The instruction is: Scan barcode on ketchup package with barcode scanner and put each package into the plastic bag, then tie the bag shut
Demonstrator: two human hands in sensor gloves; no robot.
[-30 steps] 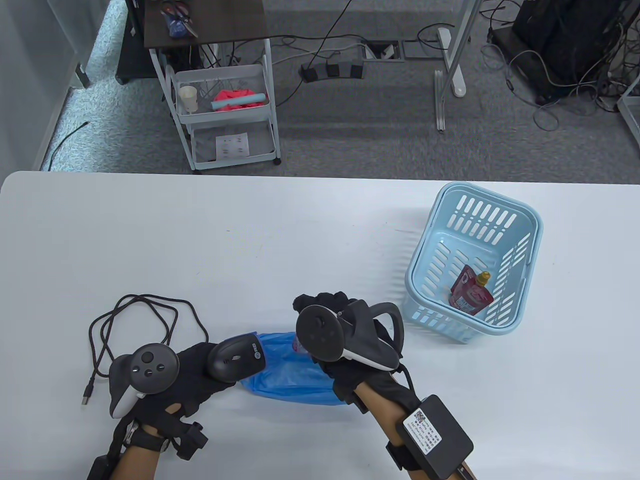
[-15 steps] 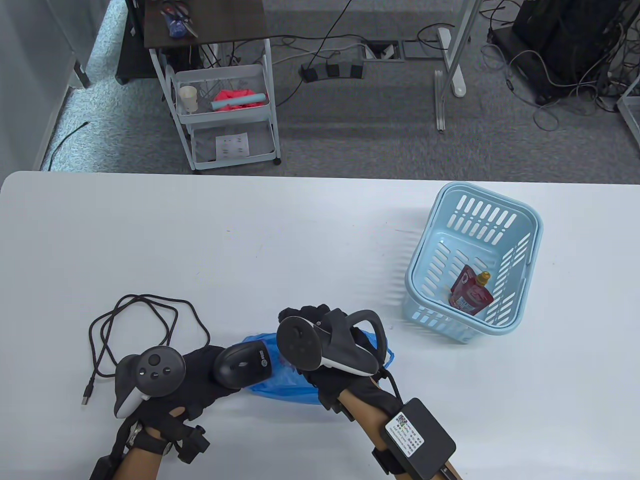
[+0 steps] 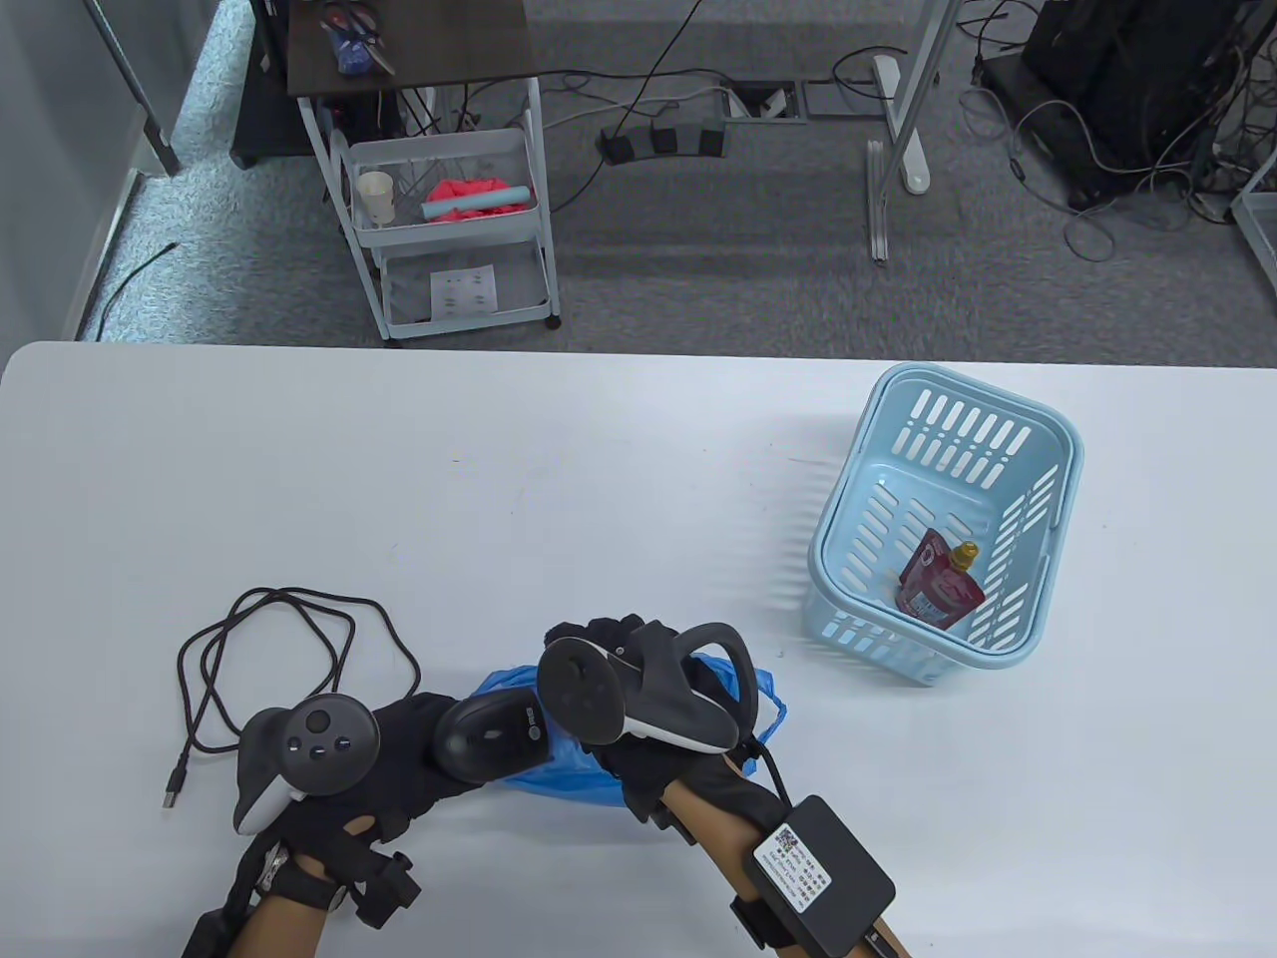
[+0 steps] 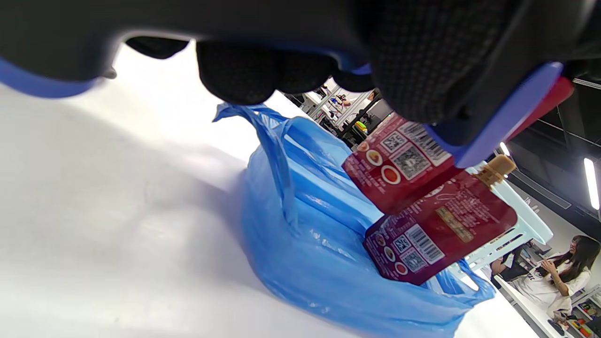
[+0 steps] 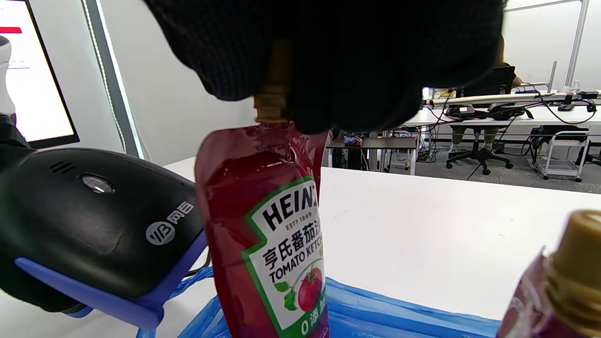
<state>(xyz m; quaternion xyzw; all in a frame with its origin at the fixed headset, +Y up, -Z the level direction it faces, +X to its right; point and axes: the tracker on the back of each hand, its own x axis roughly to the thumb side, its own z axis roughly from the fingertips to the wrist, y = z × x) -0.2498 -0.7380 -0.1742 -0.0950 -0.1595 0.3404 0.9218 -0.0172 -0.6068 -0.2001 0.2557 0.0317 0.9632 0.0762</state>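
Right wrist view shows the ketchup package [image 5: 267, 244] hanging upright from the right hand [image 5: 328, 56], whose fingers [image 5: 225, 61] pinch it at the spout [image 5: 270, 105], so the red pouch dangles just below them with its label facing the camera. Directly beneath it lies the blue plastic bag [image 5: 375, 310], and to one side, close against the pouch, sits the black head of the barcode scanner [image 5: 94, 225]. In the left wrist view the left hand [image 4: 281, 61] curls its fingers [image 4: 239, 75] round the scanner's body, and the scanner's blue-edged nose points at the barcode side of the held pouch [image 4: 399, 164]; a second pouch [image 4: 436, 234] already rests in the mouth of the bag [image 4: 305, 244] just below. From the table view, both hands [image 3: 329, 788] [image 3: 648, 738] meet over the bag [image 3: 559, 778] at the near edge of the bench [image 3: 499, 479], the scanner [image 3: 489, 733] between them and its cable [image 3: 289, 659] looped off beyond the left fingers. Well apart from the right fingers, a pale blue basket [image 3: 948, 519] holds one more pouch [image 3: 938, 584]. By my reading, the task is partway through: at least one package is bagged, one appears to be at the scanning step and not yet dropped in, one waits in the basket, and the bag's handles [image 3: 763, 699] lie loose, so tying remains undone.
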